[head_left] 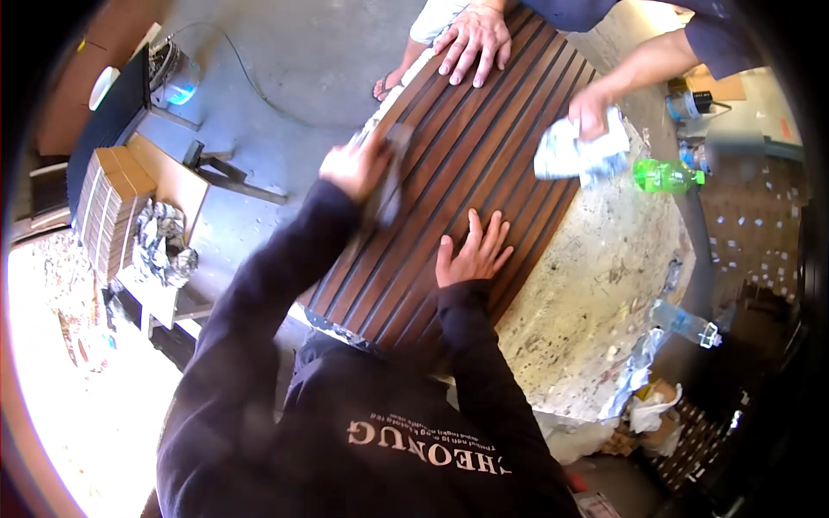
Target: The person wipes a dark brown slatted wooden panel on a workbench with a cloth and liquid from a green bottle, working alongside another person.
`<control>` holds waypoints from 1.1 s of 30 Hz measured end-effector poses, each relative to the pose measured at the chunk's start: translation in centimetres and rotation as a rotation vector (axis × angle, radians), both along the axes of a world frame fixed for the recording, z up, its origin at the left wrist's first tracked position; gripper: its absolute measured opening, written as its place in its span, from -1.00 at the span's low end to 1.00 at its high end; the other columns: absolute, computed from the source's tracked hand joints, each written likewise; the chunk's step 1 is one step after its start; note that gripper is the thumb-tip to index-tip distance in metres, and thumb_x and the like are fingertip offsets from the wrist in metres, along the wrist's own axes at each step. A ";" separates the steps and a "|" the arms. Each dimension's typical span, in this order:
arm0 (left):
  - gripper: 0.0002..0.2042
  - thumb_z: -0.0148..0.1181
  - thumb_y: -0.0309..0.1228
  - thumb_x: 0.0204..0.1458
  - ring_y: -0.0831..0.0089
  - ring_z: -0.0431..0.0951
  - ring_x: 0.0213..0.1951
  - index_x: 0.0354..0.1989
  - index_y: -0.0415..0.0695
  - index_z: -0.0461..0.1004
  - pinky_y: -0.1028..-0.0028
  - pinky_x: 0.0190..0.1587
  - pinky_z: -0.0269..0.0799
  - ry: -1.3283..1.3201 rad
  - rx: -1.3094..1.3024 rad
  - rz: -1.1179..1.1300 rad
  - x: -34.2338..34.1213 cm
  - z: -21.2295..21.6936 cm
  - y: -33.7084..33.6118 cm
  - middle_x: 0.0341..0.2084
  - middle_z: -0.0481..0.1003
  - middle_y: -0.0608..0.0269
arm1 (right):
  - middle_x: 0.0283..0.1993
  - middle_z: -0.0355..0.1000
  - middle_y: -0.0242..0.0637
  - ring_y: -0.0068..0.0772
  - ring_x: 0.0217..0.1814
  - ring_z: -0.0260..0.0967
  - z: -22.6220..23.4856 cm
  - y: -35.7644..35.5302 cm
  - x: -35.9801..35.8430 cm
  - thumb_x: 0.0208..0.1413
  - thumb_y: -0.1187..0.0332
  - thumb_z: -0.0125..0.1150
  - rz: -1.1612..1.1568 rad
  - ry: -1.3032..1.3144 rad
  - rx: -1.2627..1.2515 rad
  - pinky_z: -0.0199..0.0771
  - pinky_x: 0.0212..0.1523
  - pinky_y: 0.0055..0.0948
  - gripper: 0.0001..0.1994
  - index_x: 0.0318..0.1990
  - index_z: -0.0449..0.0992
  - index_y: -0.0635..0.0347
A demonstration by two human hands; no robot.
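Note:
A brown wooden slatted panel (423, 207) with dark grooves lies on a worktable. At its left edge, my left hand (352, 168) is closed on a grey cloth (393, 177), both smeared by motion. My right hand (475, 252) rests flat on the slats nearer to me, fingers spread, holding nothing. Across the panel, a co-worker's hand (475, 41) lies on its far end. The co-worker's other hand (589, 114) grips a white rag (587, 151) at the panel's right edge.
The pale, stained tabletop (596, 285) extends to the right. A green bottle (667, 176) and a clear plastic bottle (684, 323) lie near its right edge. Bundled cardboard (112, 203) and crumpled foil-like material (164, 242) sit on the left. A cable (237, 65) crosses the floor.

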State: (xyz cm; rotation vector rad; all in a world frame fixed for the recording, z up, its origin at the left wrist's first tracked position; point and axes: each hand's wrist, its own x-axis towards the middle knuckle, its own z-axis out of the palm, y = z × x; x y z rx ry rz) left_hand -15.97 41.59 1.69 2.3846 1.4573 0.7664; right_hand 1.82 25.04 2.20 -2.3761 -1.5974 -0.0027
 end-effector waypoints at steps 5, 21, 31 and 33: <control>-0.86 0.21 -0.50 -0.09 0.25 0.50 -0.69 -0.31 -0.15 0.51 0.36 -0.60 0.44 -0.050 -0.067 -0.199 -9.0 1.7 -11.6 -0.72 0.44 0.13 | 0.38 -0.11 0.03 0.18 0.43 -0.23 0.4 -0.8 0.9 -0.01 0.06 0.07 -0.049 -0.026 0.003 -0.24 0.26 0.33 -0.37 0.25 0.13 -0.05; -0.83 0.10 -0.52 -0.06 0.39 0.43 -0.76 -0.28 -0.11 0.54 0.41 -0.67 0.33 -0.041 -0.075 -0.290 -8.0 2.6 -12.1 -0.82 0.38 0.22 | 0.35 -0.04 0.04 0.20 0.41 -0.19 0.2 -0.3 0.3 -0.03 0.04 0.08 -0.039 0.006 0.007 -0.16 0.23 0.36 -0.39 0.22 0.20 -0.05; -0.77 -0.04 -0.17 0.12 0.03 0.55 -0.46 -0.12 0.09 0.41 0.12 -0.49 0.45 0.269 -0.169 -0.081 4.2 0.1 5.5 -0.48 0.53 -0.01 | 0.35 -0.02 0.03 0.15 0.43 -0.20 -0.3 0.3 -0.6 -0.02 0.02 0.02 -0.008 0.075 0.014 -0.22 0.26 0.33 -0.43 0.18 0.26 -0.05; -0.79 0.07 -0.32 0.06 0.10 0.56 -0.50 -0.13 -0.04 0.45 0.20 -0.47 0.47 0.048 -0.045 -0.209 -0.4 0.4 -0.5 -0.52 0.52 0.00 | 0.36 -0.03 0.03 0.13 0.43 -0.20 0.2 0.3 0.0 -0.02 0.04 0.04 -0.033 0.068 0.024 -0.24 0.26 0.32 -0.43 0.19 0.25 -0.06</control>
